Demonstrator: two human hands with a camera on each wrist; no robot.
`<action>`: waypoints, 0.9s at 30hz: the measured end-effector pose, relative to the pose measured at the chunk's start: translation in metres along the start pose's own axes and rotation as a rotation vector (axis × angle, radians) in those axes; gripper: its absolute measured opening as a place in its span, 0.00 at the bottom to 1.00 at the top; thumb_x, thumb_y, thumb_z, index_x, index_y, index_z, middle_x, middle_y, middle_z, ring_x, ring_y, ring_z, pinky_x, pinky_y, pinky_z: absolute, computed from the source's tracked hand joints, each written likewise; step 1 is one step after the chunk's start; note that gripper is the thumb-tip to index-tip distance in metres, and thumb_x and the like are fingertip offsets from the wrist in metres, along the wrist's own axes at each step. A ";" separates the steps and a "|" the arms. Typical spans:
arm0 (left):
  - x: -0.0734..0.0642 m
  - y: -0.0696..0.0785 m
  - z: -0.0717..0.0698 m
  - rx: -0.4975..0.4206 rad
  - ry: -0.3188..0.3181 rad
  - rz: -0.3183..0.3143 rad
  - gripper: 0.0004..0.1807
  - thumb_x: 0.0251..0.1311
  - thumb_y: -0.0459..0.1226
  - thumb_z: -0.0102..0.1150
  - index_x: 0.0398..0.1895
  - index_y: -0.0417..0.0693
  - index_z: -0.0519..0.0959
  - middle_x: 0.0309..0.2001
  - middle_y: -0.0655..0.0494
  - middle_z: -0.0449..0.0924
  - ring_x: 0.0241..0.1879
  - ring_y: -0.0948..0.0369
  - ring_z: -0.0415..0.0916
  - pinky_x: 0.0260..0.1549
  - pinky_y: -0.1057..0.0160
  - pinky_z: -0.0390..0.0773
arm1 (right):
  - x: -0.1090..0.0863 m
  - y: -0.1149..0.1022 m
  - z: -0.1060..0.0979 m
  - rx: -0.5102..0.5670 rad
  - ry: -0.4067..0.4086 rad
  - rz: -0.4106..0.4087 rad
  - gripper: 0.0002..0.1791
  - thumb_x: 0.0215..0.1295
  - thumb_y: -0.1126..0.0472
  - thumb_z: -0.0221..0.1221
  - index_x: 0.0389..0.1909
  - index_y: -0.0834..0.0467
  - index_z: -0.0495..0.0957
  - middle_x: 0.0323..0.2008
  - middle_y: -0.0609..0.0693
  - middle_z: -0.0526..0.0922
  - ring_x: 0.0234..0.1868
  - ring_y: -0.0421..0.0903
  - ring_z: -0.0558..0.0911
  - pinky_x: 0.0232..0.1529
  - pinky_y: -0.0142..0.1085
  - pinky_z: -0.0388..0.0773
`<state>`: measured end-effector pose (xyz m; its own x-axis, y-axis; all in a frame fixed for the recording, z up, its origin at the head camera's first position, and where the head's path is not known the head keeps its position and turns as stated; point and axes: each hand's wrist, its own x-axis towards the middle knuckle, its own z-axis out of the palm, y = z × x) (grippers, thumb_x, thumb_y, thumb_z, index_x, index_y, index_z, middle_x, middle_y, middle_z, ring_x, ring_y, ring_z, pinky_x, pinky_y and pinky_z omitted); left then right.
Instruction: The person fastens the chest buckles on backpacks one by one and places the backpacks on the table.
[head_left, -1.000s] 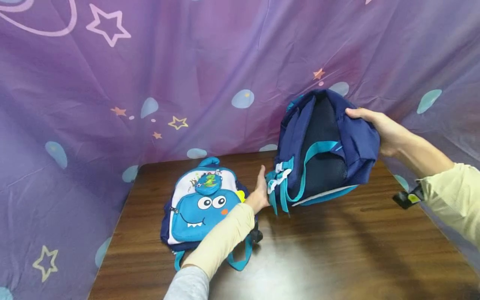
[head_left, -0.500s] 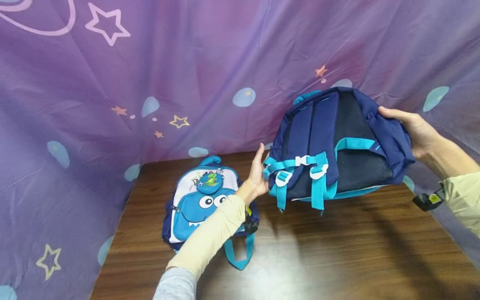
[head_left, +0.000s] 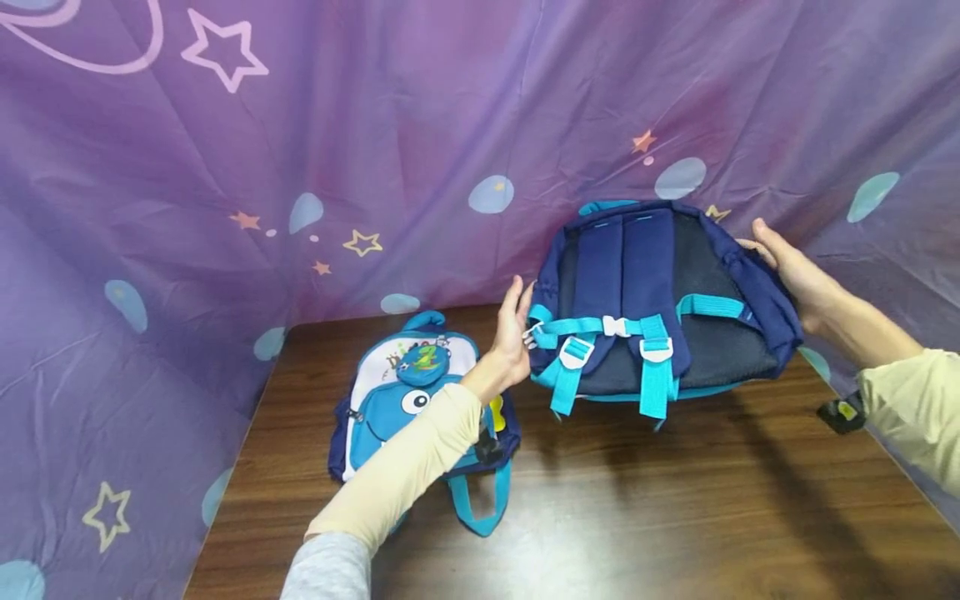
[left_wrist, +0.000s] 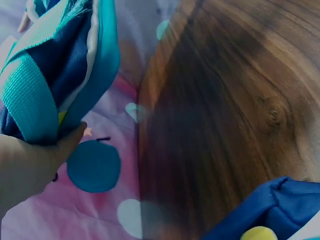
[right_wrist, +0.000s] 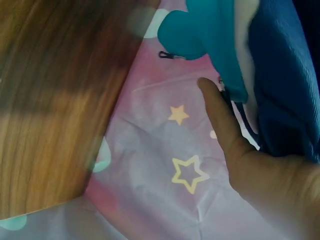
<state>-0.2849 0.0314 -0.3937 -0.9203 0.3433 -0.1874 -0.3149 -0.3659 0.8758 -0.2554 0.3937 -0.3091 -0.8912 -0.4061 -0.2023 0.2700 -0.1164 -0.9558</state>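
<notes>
In the head view, a navy backpack (head_left: 648, 275) is held above the table with its back panel, shoulder straps and white buckles facing me. My left hand (head_left: 513, 333) grips its left side near the strap ends. My right hand (head_left: 806, 279) holds the right side, thumb raised along the edge and other fingers mostly hidden behind. The left wrist view has the left hand (left_wrist: 30, 165) against a teal strap. A finger of the right hand (right_wrist: 255, 170) lies along the bag's teal-trimmed front in the right wrist view.
A second backpack (head_left: 375, 408), white and blue with a cartoon face, lies on the wooden table (head_left: 585, 525), partly covered by my left forearm. Its teal strap loop (head_left: 480, 525) trails toward me. A purple patterned curtain (head_left: 405, 150) hangs behind and at the sides.
The held backpack has turned so its back panel and both straps face me. It shifted right, then slightly down and left. The right thumb has lifted from the bag's face.
</notes>
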 end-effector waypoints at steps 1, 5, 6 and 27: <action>-0.001 0.002 0.001 0.006 0.002 0.004 0.41 0.63 0.73 0.30 0.77 0.73 0.56 0.81 0.66 0.41 0.80 0.55 0.33 0.75 0.42 0.27 | 0.000 0.002 0.000 -0.020 0.058 0.004 0.28 0.76 0.32 0.28 0.71 0.33 0.56 0.44 0.37 0.85 0.45 0.37 0.83 0.44 0.35 0.82; -0.008 0.009 0.008 0.023 0.013 0.014 0.41 0.62 0.74 0.29 0.77 0.73 0.57 0.81 0.68 0.42 0.81 0.57 0.31 0.74 0.41 0.26 | 0.001 0.007 -0.002 -0.074 0.178 0.012 0.40 0.72 0.29 0.29 0.79 0.34 0.28 0.42 0.30 0.81 0.44 0.31 0.81 0.44 0.30 0.79; -0.010 0.011 0.009 0.029 0.016 0.016 0.42 0.62 0.74 0.29 0.77 0.73 0.57 0.81 0.68 0.42 0.81 0.58 0.31 0.74 0.41 0.25 | 0.001 0.008 -0.002 -0.080 0.181 0.002 0.41 0.73 0.29 0.29 0.79 0.37 0.26 0.42 0.29 0.81 0.44 0.31 0.81 0.44 0.29 0.79; -0.022 -0.042 0.020 -0.029 0.127 0.090 0.41 0.68 0.65 0.35 0.78 0.55 0.57 0.81 0.59 0.46 0.81 0.53 0.33 0.78 0.52 0.33 | 0.009 0.085 -0.027 -0.223 0.014 -0.125 0.34 0.78 0.37 0.21 0.79 0.47 0.41 0.53 0.29 0.78 0.52 0.30 0.79 0.49 0.26 0.77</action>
<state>-0.2464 0.0568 -0.4177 -0.9666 0.1962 -0.1651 -0.2345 -0.4155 0.8789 -0.2503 0.4048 -0.3980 -0.9180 -0.3883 -0.0810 0.0718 0.0381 -0.9967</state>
